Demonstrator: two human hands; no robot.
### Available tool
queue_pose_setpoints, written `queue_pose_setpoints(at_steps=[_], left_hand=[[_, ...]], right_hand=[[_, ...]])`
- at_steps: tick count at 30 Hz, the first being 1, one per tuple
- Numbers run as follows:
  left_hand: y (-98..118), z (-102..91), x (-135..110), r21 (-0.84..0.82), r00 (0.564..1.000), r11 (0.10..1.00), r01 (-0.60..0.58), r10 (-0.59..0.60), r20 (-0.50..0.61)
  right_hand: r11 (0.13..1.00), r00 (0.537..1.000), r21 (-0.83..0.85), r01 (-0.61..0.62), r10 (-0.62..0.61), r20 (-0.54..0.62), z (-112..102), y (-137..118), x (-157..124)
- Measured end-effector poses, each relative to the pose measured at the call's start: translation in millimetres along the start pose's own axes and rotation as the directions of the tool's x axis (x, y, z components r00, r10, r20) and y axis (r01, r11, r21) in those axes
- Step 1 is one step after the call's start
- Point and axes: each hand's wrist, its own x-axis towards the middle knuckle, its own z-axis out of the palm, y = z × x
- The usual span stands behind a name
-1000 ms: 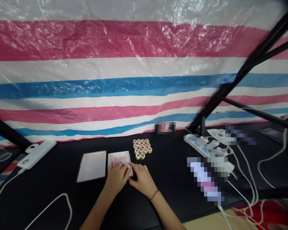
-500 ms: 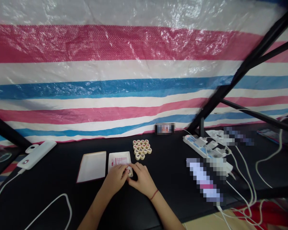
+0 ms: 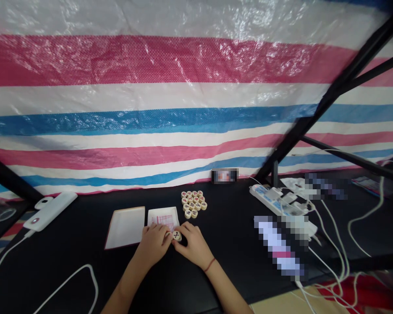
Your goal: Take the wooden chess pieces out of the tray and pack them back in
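A shallow white box with a red-lined printed sheet in it lies on the black tabletop between my hands. A round cream xiangqi piece with a dark character shows face up at its near right corner. My left hand bends over the near left part of the box; a pale edge, seemingly another piece, peeks out at its thumb and fingertips. My right hand grips round the near right corner, thumb in front, fingers along the side. Beyond it stand several xiangqi pieces in close rows, red characters behind, dark ones in front.
Left of the box lies its open lid. A white power bank-like device with a cable is far left. At right are a power strip, a blurred phone and loose cables. A small phone leans against the striped sheet.
My left hand has shifted left, away from the face-up piece, which now shows fully. My right hand and the rows of pieces have stayed put.
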Motion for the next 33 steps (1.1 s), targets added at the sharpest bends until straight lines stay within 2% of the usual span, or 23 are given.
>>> queue_pose_setpoints(at_steps=[3,7,11,13,15,18,19,21,24,27,30,33], left_hand=[[0,-3.9,1,-0.077,0.999,0.997,0.012,-0.009,0.032],[4,-11.2,5,-0.245,0.999,0.969,0.041,-0.047,-0.019],[16,-12.8,7,-0.533,0.996,0.843,0.064,-0.089,-0.022],[19,-9.3,7,-0.624,0.991,0.775,0.101,-0.132,-0.004],[18,-4.3,8,-0.691,0.98,0.707,0.148,-0.197,0.007],[11,2.3,9,-0.788,0.954,0.589,0.179,-0.299,-0.007],[8,3.9,10,-0.811,0.947,0.558,0.176,-0.32,-0.015],[3,6.5,10,-0.832,0.939,0.528,0.169,-0.342,-0.026],[-1,10.9,9,-0.831,0.936,0.532,0.163,-0.351,-0.041],[0,15.5,6,-0.803,0.945,0.579,0.142,-0.32,-0.064],[6,18.5,4,-0.687,0.955,0.72,0.1,-0.263,-0.136],[14,21.2,3,-0.48,0.941,0.877,-0.029,-0.138,-0.31]], right_hand=[[1.0,1.0,0.03,-0.002,0.002,-0.01,0,2,-1],[0.994,0.992,0.105,0.038,-0.025,-0.125,-3,1,-1],[0.98,0.976,0.16,0.116,-0.083,-0.201,-8,-6,1],[0.976,0.969,0.18,0.119,-0.075,-0.235,-10,-5,1],[0.98,0.948,0.182,0.085,-0.023,-0.316,-11,3,1],[0.987,0.863,0.149,-0.059,0.126,-0.49,-13,29,-1],[0.985,0.835,0.126,-0.117,0.166,-0.525,-13,40,-2],[0.977,0.819,0.068,-0.201,0.206,-0.536,-12,59,-4],[0.972,0.852,-0.005,-0.236,0.204,-0.482,-10,78,-4],[0.971,0.873,-0.04,-0.238,0.196,-0.447,-9,79,-4],[0.978,0.86,0.027,-0.205,0.194,-0.471,-11,61,-4],[0.965,0.904,0.247,-0.089,0.182,-0.386,-13,32,-5]])
